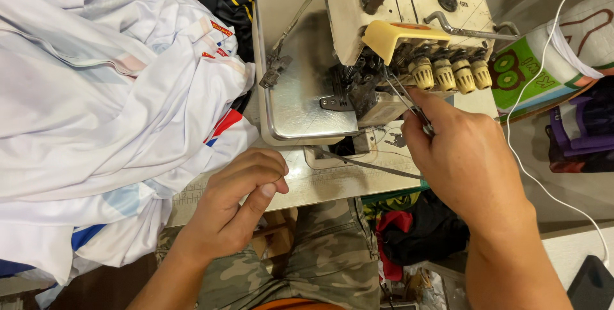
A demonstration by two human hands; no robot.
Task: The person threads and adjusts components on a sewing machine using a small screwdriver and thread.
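My right hand (464, 160), right of centre, pinches slim metal tweezers (409, 102); their long axis runs diagonally, tips pointing up-left into the overlock machine (396, 9); my left hand (240, 198) is loosely curled, thumb against fingers, beside white fabric (96, 112).

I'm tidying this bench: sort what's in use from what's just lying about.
In use:
right hand holding tweezers
sewing machine, tweezers at its threading area
left hand, pinched shut on table edge

Lying about:
white garments
white cable
dark cloth under table
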